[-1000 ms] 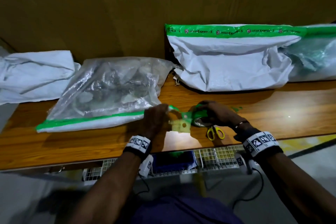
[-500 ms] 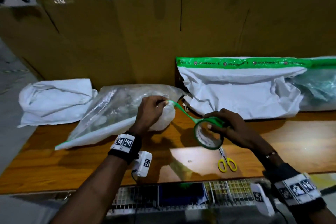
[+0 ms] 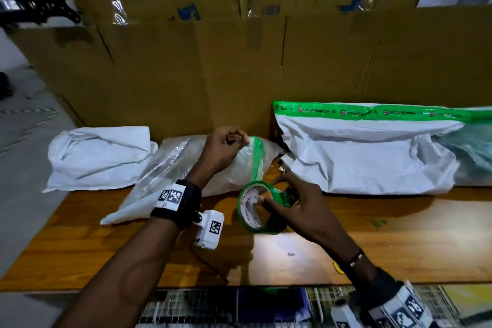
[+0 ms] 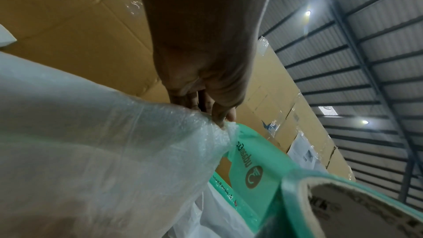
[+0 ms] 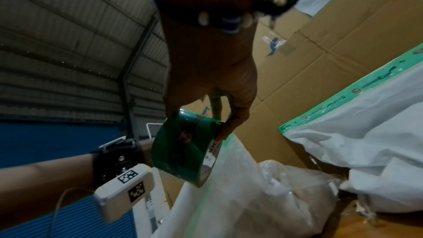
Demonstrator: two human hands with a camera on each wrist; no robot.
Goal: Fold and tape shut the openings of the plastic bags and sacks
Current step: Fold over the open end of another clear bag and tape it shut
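Note:
A clear plastic bag point(image 3: 170, 168) lies on the wooden table point(image 3: 399, 242), its right corner lifted. My left hand point(image 3: 226, 145) pinches that raised corner point(image 4: 225, 126), where the end of a green tape strip point(image 3: 257, 157) sticks. The strip runs down to a green tape roll point(image 3: 257, 206), which my right hand point(image 3: 295, 205) grips just right of the bag, thumb inside the core. The right wrist view shows the roll point(image 5: 183, 147) held over the bag point(image 5: 240, 196). A white sack point(image 3: 367, 157) with a green taped top edge stands to the right.
A folded white sack point(image 3: 98, 157) lies at the left. Another taped bag point(image 3: 476, 152) sits at the far right. A cardboard wall point(image 3: 239, 66) backs the table. Something yellow point(image 3: 337, 267) shows under my right wrist. A wire rack point(image 3: 226, 306) runs below the front edge.
My left hand has lifted the bag's right corner higher and farther back. The tape strip now runs steeply up from the roll, which my right hand brought closer to the bag.

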